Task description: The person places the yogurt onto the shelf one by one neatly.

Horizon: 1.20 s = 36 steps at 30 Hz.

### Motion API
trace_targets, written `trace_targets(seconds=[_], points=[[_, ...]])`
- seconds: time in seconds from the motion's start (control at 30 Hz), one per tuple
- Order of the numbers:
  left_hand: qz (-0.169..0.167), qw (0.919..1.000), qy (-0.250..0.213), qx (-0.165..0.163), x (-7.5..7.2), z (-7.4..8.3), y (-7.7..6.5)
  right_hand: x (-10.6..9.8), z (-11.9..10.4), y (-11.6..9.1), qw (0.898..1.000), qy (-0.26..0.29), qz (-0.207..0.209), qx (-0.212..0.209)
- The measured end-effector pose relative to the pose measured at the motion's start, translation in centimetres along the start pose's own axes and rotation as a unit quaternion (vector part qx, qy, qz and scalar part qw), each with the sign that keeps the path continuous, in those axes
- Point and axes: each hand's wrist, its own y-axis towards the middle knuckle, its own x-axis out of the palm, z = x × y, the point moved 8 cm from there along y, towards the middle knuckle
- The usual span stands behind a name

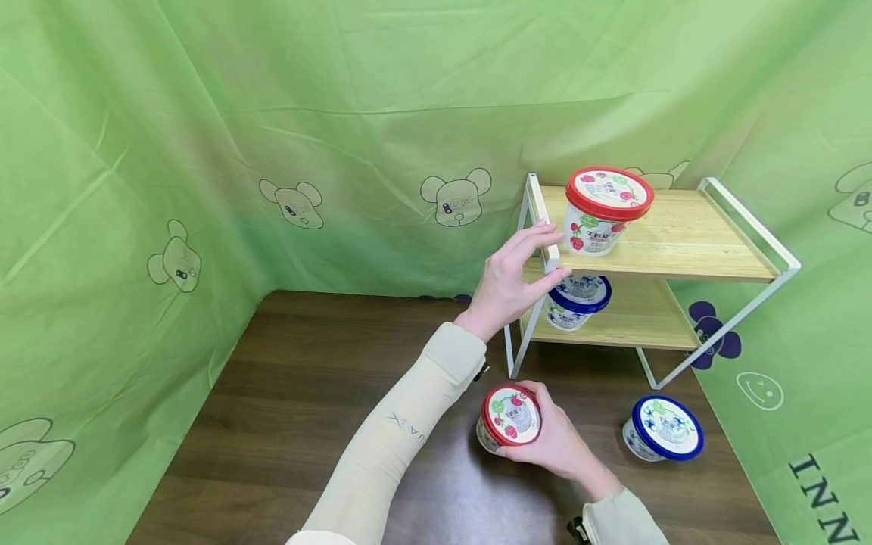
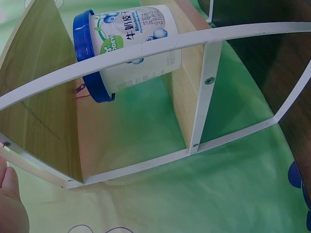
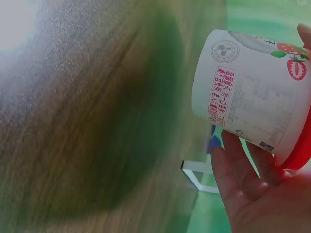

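Note:
My right hand [image 1: 555, 443] grips a tub with a red lid and strawberry print [image 1: 512, 415] over the brown table. In the right wrist view, fingers [image 3: 233, 177] curve along the side of this tub [image 3: 243, 92], which has its base off the tabletop. My left hand [image 1: 507, 284] is at the left end of a two-tier shelf [image 1: 702, 231], fingers fairly straight and thumb spread below them, at its white metal frame [image 1: 538, 200]. Close to those fingertips, another red-lidded tub [image 1: 606, 208] stands on the upper board. Below it, a blue-lidded blueberry tub [image 2: 138, 48] sits on the lower board.
A second blue-lidded tub [image 1: 664, 429] stands on the table [image 1: 293, 378] to the right of my right hand. Green cloth [image 1: 354, 151] printed with bear heads hangs behind and at both sides. The shelf's slanted metal legs [image 1: 725, 333] reach down to the table.

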Motion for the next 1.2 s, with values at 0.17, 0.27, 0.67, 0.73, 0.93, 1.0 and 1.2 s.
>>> trace_targets(seconds=[0.17,0.27,0.67,0.73,0.93,1.0,1.2], points=[[0.004,1.0000,-0.007,-0.001,0.0,0.0,0.0,-0.5,0.2,0.2,1.000,0.014,0.004,0.004],[0.003,1.0000,-0.005,-0.001,0.0,0.0,0.0,-0.7,0.4,0.3,1.000,0.020,0.003,0.012],[0.001,1.0000,-0.003,-0.001,0.0,0.0,0.0,-1.4,0.5,0.7,1.000,0.022,0.013,0.010],[0.001,1.0000,-0.003,-0.002,0.0,-0.1,0.0,-1.4,0.4,0.7,1.000,0.025,0.014,0.011],[0.002,1.0000,-0.008,0.000,-0.1,0.0,0.0,-1.6,0.4,0.8,0.999,0.033,0.025,0.016],[0.003,1.0000,-0.008,0.001,-0.1,0.1,0.0,-1.7,0.4,0.8,0.999,0.032,0.029,0.016],[0.004,0.9999,-0.016,-0.004,0.0,0.0,0.0,-2.0,0.4,0.9,0.999,0.022,0.037,0.020]])
